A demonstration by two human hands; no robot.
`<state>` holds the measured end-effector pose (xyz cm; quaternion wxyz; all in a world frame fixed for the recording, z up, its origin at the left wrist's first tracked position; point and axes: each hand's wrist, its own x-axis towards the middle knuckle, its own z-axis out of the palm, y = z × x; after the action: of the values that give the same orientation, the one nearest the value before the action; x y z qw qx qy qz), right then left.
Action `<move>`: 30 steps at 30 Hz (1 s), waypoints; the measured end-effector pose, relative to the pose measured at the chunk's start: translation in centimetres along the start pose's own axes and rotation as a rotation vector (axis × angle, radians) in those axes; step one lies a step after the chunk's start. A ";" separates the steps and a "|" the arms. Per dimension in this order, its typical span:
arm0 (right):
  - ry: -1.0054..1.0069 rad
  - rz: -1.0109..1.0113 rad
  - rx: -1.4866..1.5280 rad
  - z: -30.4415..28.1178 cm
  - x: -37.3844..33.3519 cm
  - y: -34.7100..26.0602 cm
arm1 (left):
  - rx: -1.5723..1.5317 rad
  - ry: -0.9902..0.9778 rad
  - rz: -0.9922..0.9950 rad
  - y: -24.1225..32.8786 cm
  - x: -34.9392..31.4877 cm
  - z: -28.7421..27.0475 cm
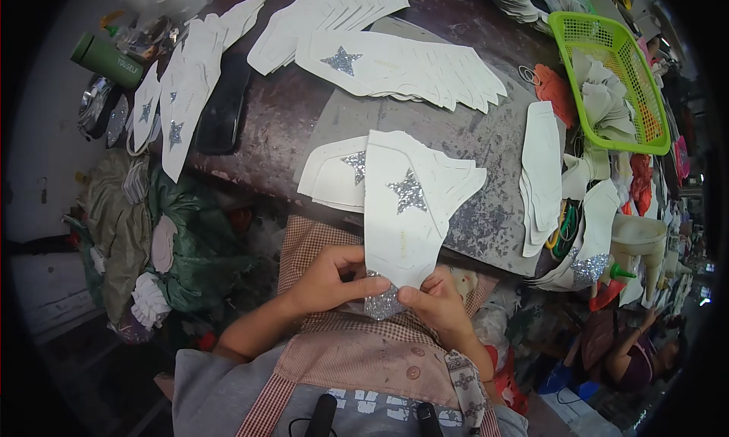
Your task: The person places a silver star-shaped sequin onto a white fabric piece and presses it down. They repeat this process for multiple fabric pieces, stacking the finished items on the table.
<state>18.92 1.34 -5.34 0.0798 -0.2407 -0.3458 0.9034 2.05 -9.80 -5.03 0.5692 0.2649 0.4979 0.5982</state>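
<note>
Pinching the bottom end of a white panel (402, 217) with both hands, center of the frame. What matters imo: the panel stretches away from the fingers toward the top of the picture, long axis roughly up-and-down, so both thumbs sit at its near end and neither hand is clearly closer. The left hand (332, 279) has its thumb pressed across a glittery silver piece (384, 306) peeking out below the panel's lower left edge; the right hand (442, 306) pinches right by the bottom tip, thumb on top.

Stuff I can't make out: the fingers underneath are mostly hidden, so no clue how they're placed. Can't tell if the glittery bit is attached or just held against the white. The panel's upper part covers some of the white pieces (326, 173) behind it, and whether it's touching them is anyone's guess.
</note>
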 end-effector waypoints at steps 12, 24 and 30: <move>-0.016 -0.124 -0.564 0.5 -2.0 -5.4 | 0.214 0.026 -0.214 4.1 -2.7 -0.1; 0.200 -0.566 -1.147 2.0 -4.9 -15.1 | 1.098 -0.252 0.660 10.0 -3.4 4.4; 1.037 -0.528 -1.764 -12.3 -2.2 -14.6 | 0.585 -0.219 0.049 7.8 0.2 3.2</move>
<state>26.55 18.78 -2.75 0.2087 -0.4870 -0.8450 0.0727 1.61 -7.58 3.10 0.5046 0.4922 0.5781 0.4110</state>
